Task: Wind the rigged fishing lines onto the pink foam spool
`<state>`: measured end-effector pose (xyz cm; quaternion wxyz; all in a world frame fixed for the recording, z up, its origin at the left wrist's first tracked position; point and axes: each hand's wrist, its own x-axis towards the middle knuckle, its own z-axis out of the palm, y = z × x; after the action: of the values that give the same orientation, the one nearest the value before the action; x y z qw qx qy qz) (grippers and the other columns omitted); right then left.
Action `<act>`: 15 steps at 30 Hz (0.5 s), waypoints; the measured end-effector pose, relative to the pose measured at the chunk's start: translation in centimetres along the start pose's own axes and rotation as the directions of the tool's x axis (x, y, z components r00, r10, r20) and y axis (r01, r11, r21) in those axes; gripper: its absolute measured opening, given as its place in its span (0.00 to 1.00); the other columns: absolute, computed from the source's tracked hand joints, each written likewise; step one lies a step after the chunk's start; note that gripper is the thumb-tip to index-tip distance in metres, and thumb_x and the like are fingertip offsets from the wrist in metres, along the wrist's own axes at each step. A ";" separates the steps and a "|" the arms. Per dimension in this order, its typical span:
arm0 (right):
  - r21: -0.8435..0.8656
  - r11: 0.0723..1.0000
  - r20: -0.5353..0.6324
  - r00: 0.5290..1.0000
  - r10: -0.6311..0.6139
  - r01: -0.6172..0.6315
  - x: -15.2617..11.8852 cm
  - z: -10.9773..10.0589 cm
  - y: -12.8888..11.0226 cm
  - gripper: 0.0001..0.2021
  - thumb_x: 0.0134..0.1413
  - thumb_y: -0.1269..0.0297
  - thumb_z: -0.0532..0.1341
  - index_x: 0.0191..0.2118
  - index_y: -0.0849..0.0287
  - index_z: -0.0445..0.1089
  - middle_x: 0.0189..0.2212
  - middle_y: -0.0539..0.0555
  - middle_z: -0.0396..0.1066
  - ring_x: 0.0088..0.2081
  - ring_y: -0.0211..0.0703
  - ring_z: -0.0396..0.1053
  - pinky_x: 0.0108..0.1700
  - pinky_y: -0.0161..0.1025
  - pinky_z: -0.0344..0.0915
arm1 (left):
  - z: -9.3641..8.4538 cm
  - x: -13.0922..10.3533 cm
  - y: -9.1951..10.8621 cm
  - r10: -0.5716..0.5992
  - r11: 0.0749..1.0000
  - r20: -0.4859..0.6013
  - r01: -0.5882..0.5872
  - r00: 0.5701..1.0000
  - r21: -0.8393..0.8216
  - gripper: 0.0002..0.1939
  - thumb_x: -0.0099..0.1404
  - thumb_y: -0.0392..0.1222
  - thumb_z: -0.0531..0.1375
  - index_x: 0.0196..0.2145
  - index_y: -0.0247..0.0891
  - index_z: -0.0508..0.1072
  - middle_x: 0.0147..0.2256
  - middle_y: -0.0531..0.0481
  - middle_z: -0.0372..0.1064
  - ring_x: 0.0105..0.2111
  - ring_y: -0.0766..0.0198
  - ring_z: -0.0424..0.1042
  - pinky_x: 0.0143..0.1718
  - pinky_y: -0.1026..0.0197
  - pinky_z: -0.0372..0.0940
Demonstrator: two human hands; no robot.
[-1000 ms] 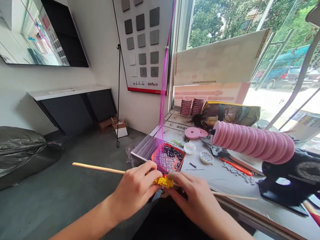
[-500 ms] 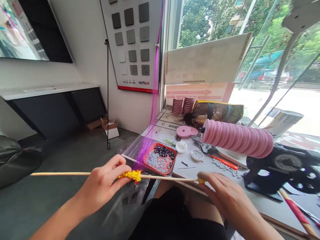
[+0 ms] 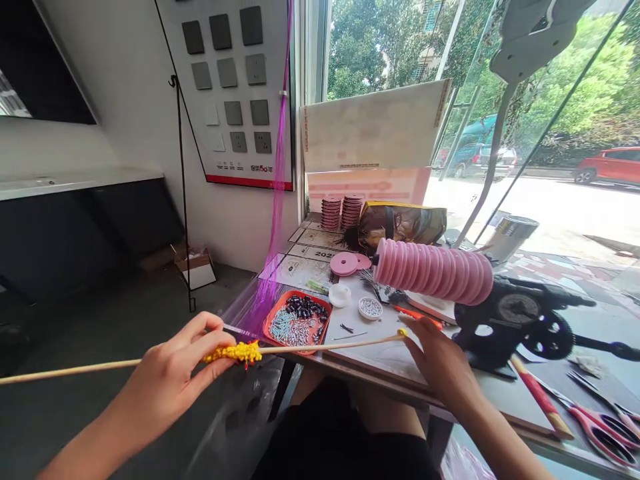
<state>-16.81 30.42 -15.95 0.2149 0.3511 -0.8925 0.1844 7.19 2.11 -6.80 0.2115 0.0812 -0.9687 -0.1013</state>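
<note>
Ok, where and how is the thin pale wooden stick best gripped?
I'd pinch the wooden stick from above, on its bare stretch: it looks slim and nearly level there, between the bumpy yellow bundle in the left hand and the right hand.

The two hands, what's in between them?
In the head view, a stick stretches between the left hand and right hand, with a yellow bundle beside the left and a yellow bit beside the right.

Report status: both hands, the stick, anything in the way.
Left hand pinches yellow bundle on stick. Right hand at stick's right end, grip unclear. Red tray just beyond; no visible obstruction.
</note>
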 end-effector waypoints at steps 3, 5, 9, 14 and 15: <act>0.275 0.956 -0.325 0.946 -0.009 0.104 -0.8 -3.4 -3.3 0.12 0.59 0.66 0.50 0.45 0.58 0.66 0.41 0.58 0.68 0.42 0.47 0.68 0.44 0.43 0.64 | 0.7 0.7 1.4 0.023 1.000 0.046 -0.023 0.999 -0.014 0.09 0.65 0.42 0.50 0.33 0.41 0.69 0.35 0.53 0.61 0.21 0.73 0.61 0.25 0.68 0.59; 0.294 0.907 -0.309 0.928 -0.207 0.300 -1.0 -5.1 -6.3 0.12 0.58 0.66 0.52 0.47 0.57 0.65 0.41 0.56 0.69 0.43 0.47 0.66 0.46 0.43 0.61 | 1.2 1.2 2.5 0.050 0.999 0.088 -0.048 0.995 -0.023 0.08 0.65 0.41 0.51 0.34 0.41 0.69 0.36 0.52 0.61 0.23 0.72 0.64 0.27 0.67 0.60; 0.366 0.842 -0.125 0.917 -0.378 0.396 -0.3 -4.8 -11.5 0.14 0.54 0.66 0.58 0.47 0.60 0.64 0.37 0.55 0.72 0.36 0.46 0.69 0.38 0.41 0.63 | 2.0 2.3 4.7 0.110 0.994 0.134 -0.106 0.985 -0.041 0.06 0.65 0.40 0.52 0.35 0.41 0.68 0.37 0.51 0.62 0.27 0.69 0.67 0.31 0.65 0.62; 0.409 0.854 -0.026 0.939 -0.343 0.323 0.7 -2.9 -12.5 0.05 0.56 0.66 0.56 0.36 0.57 0.68 0.25 0.49 0.71 0.24 0.41 0.69 0.28 0.36 0.59 | 2.2 2.7 5.5 0.171 0.984 0.138 -0.177 0.976 0.033 0.05 0.64 0.38 0.53 0.35 0.40 0.68 0.38 0.52 0.62 0.24 0.70 0.66 0.28 0.64 0.61; 0.398 0.860 -0.006 0.938 -0.346 0.320 0.8 -2.9 -12.0 0.05 0.57 0.67 0.55 0.34 0.57 0.68 0.24 0.49 0.70 0.24 0.41 0.68 0.28 0.35 0.59 | 2.1 2.7 5.3 0.171 0.982 0.135 -0.179 0.976 0.053 0.05 0.64 0.38 0.52 0.35 0.40 0.68 0.38 0.52 0.62 0.24 0.70 0.65 0.28 0.64 0.61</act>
<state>-8.11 23.18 -10.95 0.1391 0.5418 -0.7696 0.3079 3.31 7.04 -6.38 0.1533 -0.0043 -0.9866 -0.0558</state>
